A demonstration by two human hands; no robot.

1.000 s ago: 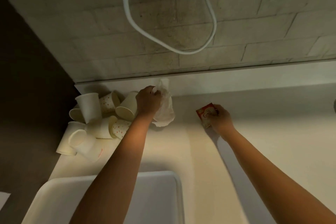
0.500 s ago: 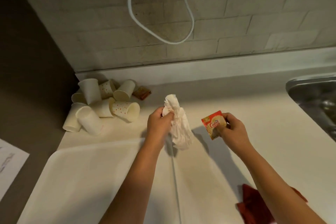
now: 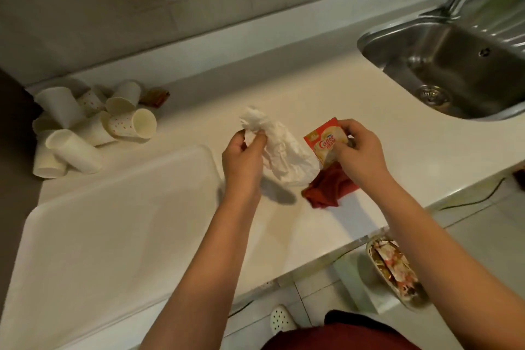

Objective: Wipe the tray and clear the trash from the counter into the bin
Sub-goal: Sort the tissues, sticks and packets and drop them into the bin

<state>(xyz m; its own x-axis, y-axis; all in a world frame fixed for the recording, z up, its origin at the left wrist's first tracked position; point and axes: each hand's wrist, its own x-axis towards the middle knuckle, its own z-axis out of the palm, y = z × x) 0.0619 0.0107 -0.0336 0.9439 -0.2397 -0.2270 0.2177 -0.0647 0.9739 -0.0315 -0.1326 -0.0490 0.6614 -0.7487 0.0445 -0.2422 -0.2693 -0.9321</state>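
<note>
The right hand (image 3: pixel 358 152) covers part of the red cloth (image 3: pixel 326 189); the bin (image 3: pixel 397 273) contents blur.

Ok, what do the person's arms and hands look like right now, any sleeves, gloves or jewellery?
Both forearms are bare up to the frame edge: no sleeves in view. The left hand and right hand wear no gloves, and no rings, watch or bracelets are visible. Further down the frame, dark red clothing and a white perforated clog show.

Red sachet (image 3: pixel 322 138) — reads "Coffee mate" (second word partly hidden); nothing else legible
</note>
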